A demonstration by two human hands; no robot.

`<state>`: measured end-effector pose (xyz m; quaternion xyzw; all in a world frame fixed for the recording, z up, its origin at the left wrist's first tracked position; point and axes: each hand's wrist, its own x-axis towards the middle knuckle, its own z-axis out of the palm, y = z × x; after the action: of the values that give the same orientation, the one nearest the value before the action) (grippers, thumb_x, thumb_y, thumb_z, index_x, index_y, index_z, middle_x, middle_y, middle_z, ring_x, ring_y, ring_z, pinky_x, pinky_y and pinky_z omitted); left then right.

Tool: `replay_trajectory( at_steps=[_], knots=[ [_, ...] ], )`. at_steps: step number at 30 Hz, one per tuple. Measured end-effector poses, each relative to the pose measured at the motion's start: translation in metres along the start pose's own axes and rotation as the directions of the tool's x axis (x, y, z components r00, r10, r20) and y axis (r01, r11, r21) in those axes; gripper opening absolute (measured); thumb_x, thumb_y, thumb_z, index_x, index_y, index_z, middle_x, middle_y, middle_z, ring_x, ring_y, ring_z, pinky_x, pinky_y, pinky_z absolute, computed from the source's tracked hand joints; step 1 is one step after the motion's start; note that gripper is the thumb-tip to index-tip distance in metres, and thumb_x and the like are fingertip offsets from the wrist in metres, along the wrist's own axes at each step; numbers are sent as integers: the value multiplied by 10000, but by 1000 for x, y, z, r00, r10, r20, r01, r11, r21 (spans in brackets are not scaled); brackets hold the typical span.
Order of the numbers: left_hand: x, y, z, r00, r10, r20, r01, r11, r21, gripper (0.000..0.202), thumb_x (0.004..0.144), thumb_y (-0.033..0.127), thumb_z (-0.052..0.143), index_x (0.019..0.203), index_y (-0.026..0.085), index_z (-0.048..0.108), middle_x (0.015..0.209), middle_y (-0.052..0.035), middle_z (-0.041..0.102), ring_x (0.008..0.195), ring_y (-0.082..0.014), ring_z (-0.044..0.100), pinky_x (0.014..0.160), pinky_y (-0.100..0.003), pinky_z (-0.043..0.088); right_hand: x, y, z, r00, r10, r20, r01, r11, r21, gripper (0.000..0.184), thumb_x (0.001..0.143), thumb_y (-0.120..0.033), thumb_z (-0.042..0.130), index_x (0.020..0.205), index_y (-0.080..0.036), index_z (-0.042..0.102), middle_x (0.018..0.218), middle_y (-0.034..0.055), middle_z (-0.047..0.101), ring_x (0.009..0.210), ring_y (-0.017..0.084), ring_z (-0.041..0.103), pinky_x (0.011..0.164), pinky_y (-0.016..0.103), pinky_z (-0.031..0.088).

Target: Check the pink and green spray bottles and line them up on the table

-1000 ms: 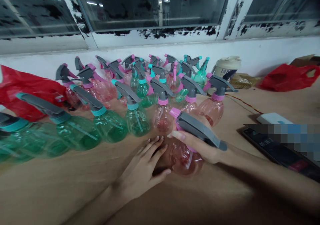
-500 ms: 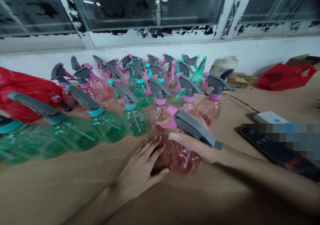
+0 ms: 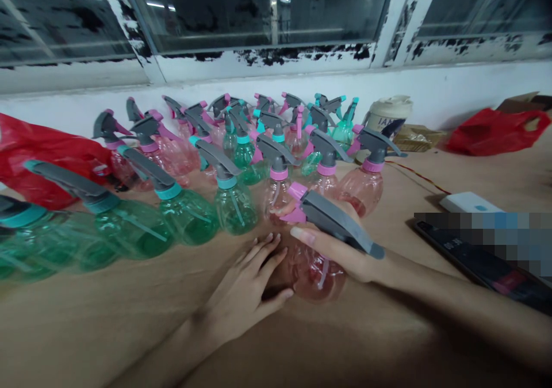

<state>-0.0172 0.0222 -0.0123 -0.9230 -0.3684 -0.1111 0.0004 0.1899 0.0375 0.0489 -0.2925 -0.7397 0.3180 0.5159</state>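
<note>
A pink spray bottle point(image 3: 317, 279) with a grey and pink trigger head stands at the front of the table. Around its neck is my right hand point(image 3: 340, 244), thumb across the near side below the trigger; the other fingers are mostly hidden behind the head. Palm down on the table point(image 3: 150, 319), my left hand point(image 3: 244, 287) lies just left of this bottle, fingers stretched out and holding nothing. Directly behind stands another pink spray bottle point(image 3: 276, 192). A green spray bottle point(image 3: 236, 207) is beyond my left fingertips.
Several more green and pink spray bottles fill the back and left. A red plastic bag point(image 3: 47, 152) lies far left, another red bag point(image 3: 495, 132) at back right. A white tub point(image 3: 388, 112) stands by the wall. At right are a phone point(image 3: 457, 256) and a white box point(image 3: 468, 202).
The view has shifted very slightly, so the background sits a little further right. Both hands and the held spray bottle keep their places.
</note>
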Motion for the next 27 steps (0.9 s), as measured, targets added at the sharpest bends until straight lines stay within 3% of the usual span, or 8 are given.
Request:
replay_trajectory(
  at_steps=[8,20,27],
  knots=[
    [-1,0,1,1000,11,-12,-11,1000,-14,541,881,458,576,1295,121,486,1375,-171,496,1282,-315,448,1048,-481,378,0,2,0,999,38,17,-39,999,20,188,818,-320,649,990,-250,621,960,-3,668,889,154,641,818,299,514],
    [-1,0,0,1000,6,-5,-6,1000,-9,530,877,450,577,1295,136,489,1370,-159,505,1267,-312,466,1040,-479,391,1,-3,-2,999,23,26,-23,1000,-9,167,819,-324,635,961,-237,637,899,12,665,819,173,640,759,335,520],
    [-1,0,2,1000,-24,14,25,999,-42,533,885,464,557,1315,161,473,1396,-144,481,1287,-310,442,1045,-485,378,5,-2,0,1000,5,27,-3,999,-54,85,818,-326,635,829,-244,618,775,-23,634,690,143,601,664,299,495]
  ],
)
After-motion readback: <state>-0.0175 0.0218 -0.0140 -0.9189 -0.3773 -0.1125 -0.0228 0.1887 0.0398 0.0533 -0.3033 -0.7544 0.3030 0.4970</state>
